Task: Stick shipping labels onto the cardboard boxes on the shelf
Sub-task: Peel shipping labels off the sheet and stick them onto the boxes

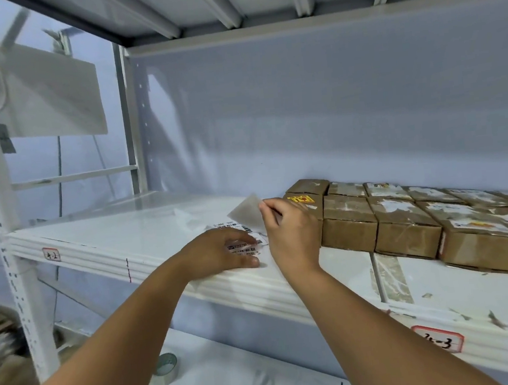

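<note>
On the white shelf (125, 226), just left of the boxes: peeling one sheet free of the label stack.

From where I stand, the left hand (221, 251) lies flat, straight fingers pressing the printed labels (229, 225) down onto the shelf; it has no grip on anything. The right hand (291, 235) has a narrow grip, thumb and fingertips pinching the corner of a pale peeled sheet (247, 214) raised above the labels; whether that is the label or its backing I cannot tell. The cardboard boxes (405, 227) sit in rows just to the right, the nearest box (317, 204) bearing a yellow sticker. Recommended: pin the stack firmly, draw the sheet off at a low angle so it neither curls nor tears, avoid touching the adhesive face, then lay the label onto a box top from one edge and smooth outward.
</note>
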`<state>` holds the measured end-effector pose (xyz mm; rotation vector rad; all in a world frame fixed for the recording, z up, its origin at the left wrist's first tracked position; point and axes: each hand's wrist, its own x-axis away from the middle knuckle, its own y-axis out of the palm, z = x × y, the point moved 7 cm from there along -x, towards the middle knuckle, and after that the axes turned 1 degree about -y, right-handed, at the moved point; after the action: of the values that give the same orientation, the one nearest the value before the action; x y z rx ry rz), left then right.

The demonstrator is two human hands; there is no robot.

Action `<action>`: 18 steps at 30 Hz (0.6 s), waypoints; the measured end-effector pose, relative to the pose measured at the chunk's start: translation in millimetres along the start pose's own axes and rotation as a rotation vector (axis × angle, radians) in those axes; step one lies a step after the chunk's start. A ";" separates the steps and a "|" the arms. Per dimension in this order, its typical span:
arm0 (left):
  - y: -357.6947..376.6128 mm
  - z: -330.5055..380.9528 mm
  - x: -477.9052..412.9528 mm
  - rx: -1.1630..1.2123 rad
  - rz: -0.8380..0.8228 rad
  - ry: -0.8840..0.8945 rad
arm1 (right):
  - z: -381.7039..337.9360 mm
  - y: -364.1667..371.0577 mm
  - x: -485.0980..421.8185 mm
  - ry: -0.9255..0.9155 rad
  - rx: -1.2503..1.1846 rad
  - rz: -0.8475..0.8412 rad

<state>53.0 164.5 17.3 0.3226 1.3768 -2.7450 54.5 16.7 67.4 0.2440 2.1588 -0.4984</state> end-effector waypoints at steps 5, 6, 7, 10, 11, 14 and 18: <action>-15.7 -4.1 -3.1 -0.054 0.285 0.128 | -0.9 -0.2 0.9 -0.038 0.002 0.019; -15.3 -3.3 -2.4 -0.068 0.313 0.132 | -1.5 0.4 1.0 -0.047 -0.002 0.016; -17.0 -3.4 -1.8 -0.073 0.367 0.131 | -2.1 1.4 1.2 -0.059 -0.001 0.013; -30.1 2.9 7.8 0.155 0.532 0.037 | -6.6 0.6 1.9 -0.113 0.026 0.071; -31.1 6.2 10.9 0.379 0.534 0.019 | -9.0 0.3 1.9 -0.140 0.031 0.084; -22.0 19.9 12.2 0.916 0.479 0.013 | -10.6 12.8 1.4 -0.181 0.075 -0.031; -11.7 13.3 11.8 1.095 0.498 -0.004 | -7.3 29.4 4.5 -0.206 0.108 -0.229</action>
<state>37.7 161.5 31.7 0.5738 -0.3245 -2.7054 56.8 46.3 60.0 0.0022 1.9701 -0.7394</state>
